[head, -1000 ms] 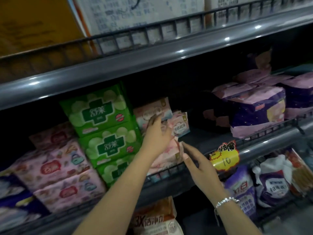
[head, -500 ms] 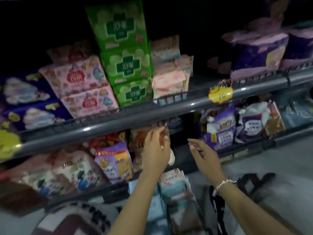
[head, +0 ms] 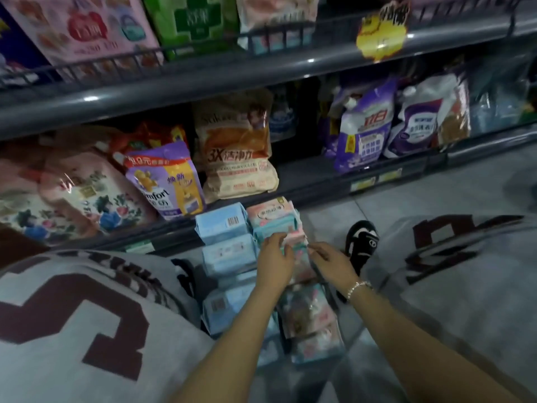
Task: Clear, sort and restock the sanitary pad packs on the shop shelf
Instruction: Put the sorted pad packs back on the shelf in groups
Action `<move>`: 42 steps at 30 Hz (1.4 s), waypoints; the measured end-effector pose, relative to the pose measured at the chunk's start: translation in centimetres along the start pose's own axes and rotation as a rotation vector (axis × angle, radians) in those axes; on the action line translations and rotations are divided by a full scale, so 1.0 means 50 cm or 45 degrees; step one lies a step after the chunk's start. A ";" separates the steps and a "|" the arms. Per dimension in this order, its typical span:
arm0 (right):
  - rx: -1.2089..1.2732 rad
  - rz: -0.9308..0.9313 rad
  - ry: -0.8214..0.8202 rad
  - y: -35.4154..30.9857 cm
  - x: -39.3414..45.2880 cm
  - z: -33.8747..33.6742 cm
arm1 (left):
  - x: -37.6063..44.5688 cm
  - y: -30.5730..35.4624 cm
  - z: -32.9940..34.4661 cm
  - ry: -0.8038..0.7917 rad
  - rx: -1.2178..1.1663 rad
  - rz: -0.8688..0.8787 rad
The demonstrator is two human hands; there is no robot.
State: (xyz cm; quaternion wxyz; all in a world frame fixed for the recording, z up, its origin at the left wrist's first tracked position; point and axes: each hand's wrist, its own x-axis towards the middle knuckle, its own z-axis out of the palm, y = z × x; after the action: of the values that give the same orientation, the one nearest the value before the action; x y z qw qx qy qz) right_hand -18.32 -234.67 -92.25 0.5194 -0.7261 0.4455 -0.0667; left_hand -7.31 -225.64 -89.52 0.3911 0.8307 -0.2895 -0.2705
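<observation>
I am crouching in front of the shelf (head: 261,82) and reaching both hands down to the pad packs stacked on the floor between my knees. My left hand (head: 274,257) is curling over the top of the pink and teal packs (head: 276,219), fingers bent against one of them, though I cannot tell whether I am properly gripping it or only pressing on it. My right hand (head: 331,257) is lying just beside it with fingers loosely bent, touching the right edge of the same row; its grip is equally unclear. A second column of pale blue packs (head: 223,225) is standing just to the left, touching the pink ones.

The risk I am seeing is in the stacking: these rows look loose and soft, so pulling one pack from the middle could tip its neighbours sideways onto the floor or into my sandal (head: 361,239). The slick wrappers could also slide out of a shallow pinch while I am lifting towards the upper shelf.
</observation>
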 end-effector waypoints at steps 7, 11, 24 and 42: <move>-0.124 0.276 -0.238 0.146 -0.005 -0.003 | -0.029 -0.102 0.130 -0.253 0.042 -0.366; -0.123 0.419 -0.367 0.213 -0.003 0.013 | -0.031 -0.160 0.191 -0.353 0.044 -0.628; 0.247 0.743 -0.150 0.293 -0.002 0.041 | -0.064 -0.221 0.260 -0.165 -0.186 -1.078; 0.461 1.042 -0.170 0.371 -0.028 0.066 | -0.083 -0.296 0.292 -0.390 -0.527 -1.338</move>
State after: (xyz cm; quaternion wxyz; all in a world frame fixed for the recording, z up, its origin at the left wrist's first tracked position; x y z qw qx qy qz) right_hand -28.03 -232.56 -108.33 0.6494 -0.3904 0.6425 0.1142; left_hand -16.02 -222.17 -108.54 0.3124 0.7206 0.1670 -0.5960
